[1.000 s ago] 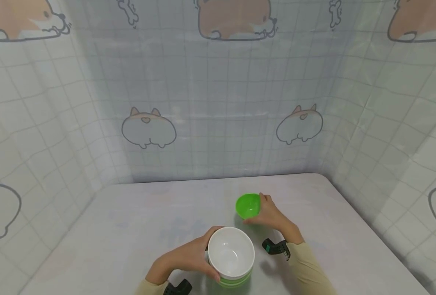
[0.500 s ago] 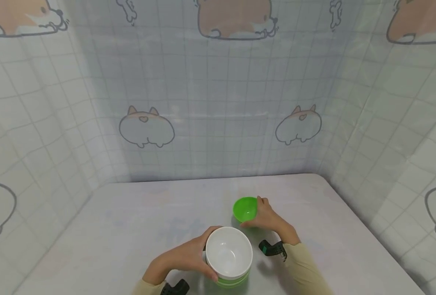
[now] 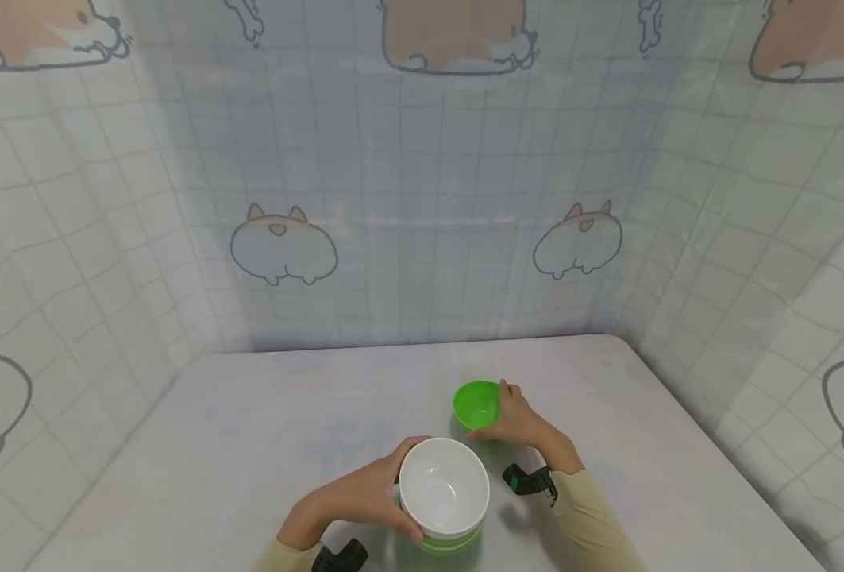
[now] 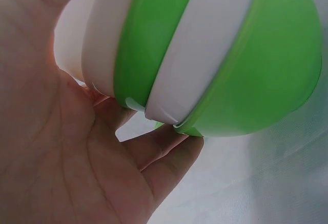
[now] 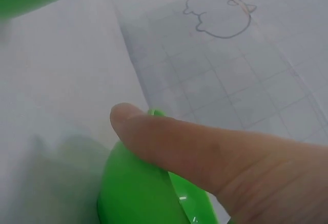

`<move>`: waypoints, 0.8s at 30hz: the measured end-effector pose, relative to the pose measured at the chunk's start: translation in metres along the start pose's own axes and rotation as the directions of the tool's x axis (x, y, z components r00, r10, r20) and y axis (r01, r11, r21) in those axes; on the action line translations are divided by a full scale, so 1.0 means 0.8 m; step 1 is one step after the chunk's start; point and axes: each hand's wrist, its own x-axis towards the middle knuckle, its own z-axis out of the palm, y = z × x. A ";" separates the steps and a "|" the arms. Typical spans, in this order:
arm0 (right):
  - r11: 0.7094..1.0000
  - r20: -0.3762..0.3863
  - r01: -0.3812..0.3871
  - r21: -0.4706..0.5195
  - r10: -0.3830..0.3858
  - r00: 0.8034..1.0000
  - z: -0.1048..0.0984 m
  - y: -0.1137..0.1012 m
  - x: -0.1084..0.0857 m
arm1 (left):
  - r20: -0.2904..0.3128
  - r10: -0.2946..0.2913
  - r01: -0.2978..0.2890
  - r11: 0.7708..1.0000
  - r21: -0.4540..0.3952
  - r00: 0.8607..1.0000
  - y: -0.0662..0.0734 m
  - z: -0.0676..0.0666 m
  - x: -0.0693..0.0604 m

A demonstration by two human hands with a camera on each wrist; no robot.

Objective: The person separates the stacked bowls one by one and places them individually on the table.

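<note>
In the head view a stack of nested bowls, white [image 3: 445, 486] on top with green below, stands near the front of the table. My left hand [image 3: 368, 494] grips its left side, thumb at the front. The left wrist view shows white and green bowls [image 4: 256, 75] alternating, with the left hand's fingers [image 4: 171, 165] against their rims. Behind the stack and a little right, my right hand [image 3: 518, 417] holds a single green bowl [image 3: 475, 405] by its right side. In the right wrist view the thumb [image 5: 169, 137] lies over that green bowl's [image 5: 136, 188] rim.
The pale table [image 3: 264, 445] extends to both sides of the hands. A patterned sheet [image 3: 422, 238] with grid lines and cartoon dogs hangs behind it and along both sides. Dark wrist devices sit at both cuffs.
Over the last second the green bowl and my right hand have shifted slightly toward the stack. Both grips look the same, and the stack stays about where it was.
</note>
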 end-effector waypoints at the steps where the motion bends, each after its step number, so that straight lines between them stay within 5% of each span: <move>1: 1.000 0.005 -0.001 -0.002 0.001 1.000 0.000 0.000 -0.001 | 0.003 -0.004 0.004 1.000 -0.011 1.000 0.000 0.000 0.000; 17: 0.989 -0.044 0.059 -0.133 -0.065 0.997 -0.006 -0.003 -0.002 | -0.001 0.022 -0.022 1.000 -0.011 1.000 0.000 0.000 0.002; 24: 0.994 -0.030 0.101 -0.040 -0.103 0.994 -0.016 -0.019 -0.011 | -0.030 0.031 -0.029 0.998 0.055 0.999 0.002 0.002 0.000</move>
